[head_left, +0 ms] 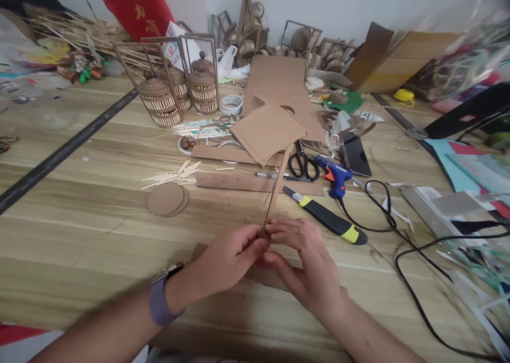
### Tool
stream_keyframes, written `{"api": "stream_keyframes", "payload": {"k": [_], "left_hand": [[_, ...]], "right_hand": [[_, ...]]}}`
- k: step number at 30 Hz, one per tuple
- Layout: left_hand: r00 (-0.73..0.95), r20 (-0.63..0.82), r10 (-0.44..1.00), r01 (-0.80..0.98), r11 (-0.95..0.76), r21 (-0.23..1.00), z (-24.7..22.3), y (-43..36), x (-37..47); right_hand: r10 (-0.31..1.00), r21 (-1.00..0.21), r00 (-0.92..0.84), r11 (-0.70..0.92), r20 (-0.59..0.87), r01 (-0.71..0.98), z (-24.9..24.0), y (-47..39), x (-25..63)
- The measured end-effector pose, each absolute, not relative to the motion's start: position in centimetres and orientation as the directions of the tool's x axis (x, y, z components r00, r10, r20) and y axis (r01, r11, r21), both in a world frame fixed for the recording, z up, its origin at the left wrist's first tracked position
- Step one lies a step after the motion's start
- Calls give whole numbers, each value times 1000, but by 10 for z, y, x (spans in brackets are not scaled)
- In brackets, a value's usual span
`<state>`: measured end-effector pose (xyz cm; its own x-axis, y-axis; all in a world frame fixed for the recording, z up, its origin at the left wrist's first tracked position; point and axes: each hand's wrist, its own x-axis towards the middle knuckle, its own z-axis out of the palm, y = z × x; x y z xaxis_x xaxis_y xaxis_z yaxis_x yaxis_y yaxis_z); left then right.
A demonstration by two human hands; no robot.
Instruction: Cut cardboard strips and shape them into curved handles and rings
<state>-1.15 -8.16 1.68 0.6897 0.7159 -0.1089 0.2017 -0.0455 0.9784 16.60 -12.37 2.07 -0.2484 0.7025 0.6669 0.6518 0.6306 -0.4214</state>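
A thin brown cardboard strip point(278, 185) stands up from between my hands, its far end leaning away from me. My left hand point(235, 254), with a watch on its wrist, pinches the strip's near end. Close against it, my right hand point(306, 264) has its fingertips on the same end; the exact grip is partly hidden. Beneath both hands lies a flat cardboard piece point(274, 284), mostly covered. Two cardboard discs point(165, 199) overlap to the left, below a heap of small wooden sticks point(175, 174).
A utility knife point(330, 217), black scissors point(303, 163) and a blue glue gun point(338, 179) lie to the right, with the cord point(402, 246) looping across the table. Behind are cardboard sheets point(274, 81), a phone point(356, 153) and several stick lanterns point(159, 100).
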Motion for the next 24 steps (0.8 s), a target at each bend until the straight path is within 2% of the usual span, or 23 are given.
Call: {"api": "stream_keyframes", "payload": {"k": [5, 8, 11, 14, 17, 20, 24], "left_hand": [[683, -84, 725, 247, -121, 961, 22, -86, -13], [709, -41, 704, 281, -229, 932, 25, -86, -14], [747, 40, 663, 266, -354, 897, 26, -85, -15], [756, 82, 649, 245, -398, 884, 24, -83, -16], [744, 23, 667, 252, -313, 916, 25, -83, -16], [716, -117, 688, 258, -104, 961, 27, -84, -13], [667, -233, 707, 214, 117, 970, 26, -85, -8]], "right_hand": [[709, -418, -218, 604, 670, 679, 21, -122, 166], [791, -558, -101, 509, 603, 656, 22, -124, 167], [870, -727, 15, 401, 492, 558, 20, -127, 169], [900, -798, 57, 352, 432, 489, 18, -128, 170], [873, -749, 28, 400, 487, 528, 19, -128, 169], [797, -613, -75, 518, 600, 597, 21, -127, 167], [717, -453, -196, 602, 669, 658, 24, -126, 166]]}}
